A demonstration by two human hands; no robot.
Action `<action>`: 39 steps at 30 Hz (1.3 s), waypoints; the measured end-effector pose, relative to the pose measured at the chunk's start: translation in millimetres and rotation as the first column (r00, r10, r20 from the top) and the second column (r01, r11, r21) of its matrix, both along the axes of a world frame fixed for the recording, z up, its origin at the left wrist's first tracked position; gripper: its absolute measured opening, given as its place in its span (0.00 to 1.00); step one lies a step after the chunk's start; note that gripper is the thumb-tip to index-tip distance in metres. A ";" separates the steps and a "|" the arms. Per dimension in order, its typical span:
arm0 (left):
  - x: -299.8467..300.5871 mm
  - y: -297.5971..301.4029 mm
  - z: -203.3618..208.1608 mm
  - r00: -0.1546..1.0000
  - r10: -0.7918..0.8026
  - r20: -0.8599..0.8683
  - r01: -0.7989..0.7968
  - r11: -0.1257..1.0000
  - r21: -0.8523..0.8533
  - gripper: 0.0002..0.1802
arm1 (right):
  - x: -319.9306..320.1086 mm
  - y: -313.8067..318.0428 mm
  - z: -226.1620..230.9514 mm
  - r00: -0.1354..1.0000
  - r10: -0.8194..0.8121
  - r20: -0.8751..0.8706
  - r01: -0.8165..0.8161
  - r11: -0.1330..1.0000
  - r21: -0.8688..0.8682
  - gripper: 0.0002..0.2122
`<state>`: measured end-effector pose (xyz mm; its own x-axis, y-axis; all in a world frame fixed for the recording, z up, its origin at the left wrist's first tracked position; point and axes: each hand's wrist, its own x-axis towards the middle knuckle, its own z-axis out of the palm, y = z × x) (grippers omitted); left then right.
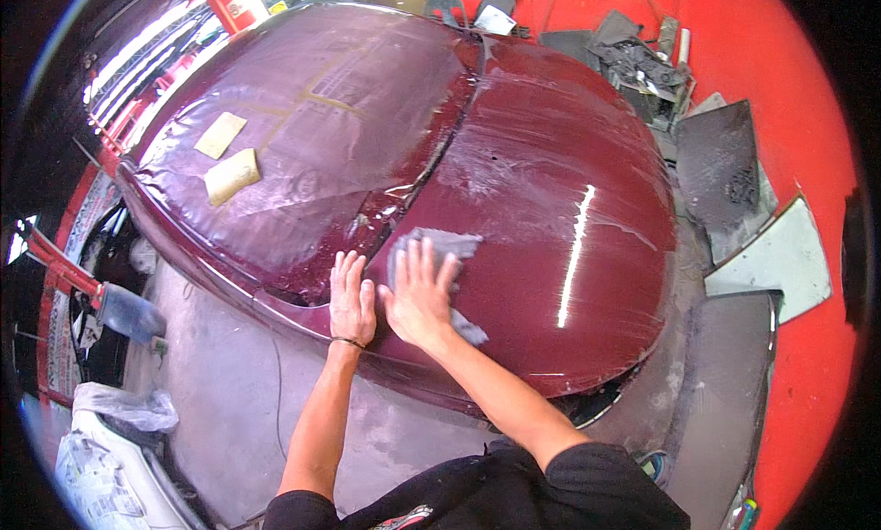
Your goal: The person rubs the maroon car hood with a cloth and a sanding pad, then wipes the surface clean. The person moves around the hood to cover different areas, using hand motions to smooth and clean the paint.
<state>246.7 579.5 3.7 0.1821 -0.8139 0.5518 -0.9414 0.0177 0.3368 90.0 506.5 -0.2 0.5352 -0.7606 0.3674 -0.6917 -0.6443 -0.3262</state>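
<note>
A dark red car panel (541, 255), curved and glossy with pale dusty streaks, lies in front of me. My right hand (420, 296) rests with spread fingers on a crumpled grey cloth (459, 245), pressing it against the panel; part of the cloth shows below the palm. Just to its left, my left hand (351, 301) lies flat near the panel's edge, fingers stretched out, with nothing visible in it. A dark band is on that wrist. Whatever lies directly beneath either palm is hidden.
Clear-looking wrinkled film (303, 163) covers the car's left section, with two yellowish pads (232, 176) on it. Dark panels (720, 163) and a pale sheet (780, 264) lean by the red wall (808, 145). A white part with plastic (119, 438) stands lower left.
</note>
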 end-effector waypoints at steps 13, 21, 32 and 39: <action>-9.7 6.8 11.3 0.984 0.040 0.171 -0.083 0.964 0.251 0.29 | -261.8 -258.6 -63.7 0.801 -0.596 -0.053 0.594 0.803 -0.053 0.27; -19.8 -2.9 17.8 0.983 0.022 0.183 -0.084 0.938 0.337 0.30 | -496.0 -261.1 -201.8 0.494 -0.869 0.014 0.765 0.443 0.468 0.31; -14.3 -5.1 10.1 0.995 0.008 0.102 -0.031 0.974 0.225 0.30 | -109.9 -67.9 -22.9 0.959 -0.240 -0.151 0.255 0.963 0.090 0.37; -16.0 -4.2 10.8 0.994 0.021 0.105 -0.041 0.981 0.192 0.29 | 28.5 -114.7 -18.4 0.997 -0.076 0.011 0.077 0.993 -0.091 0.35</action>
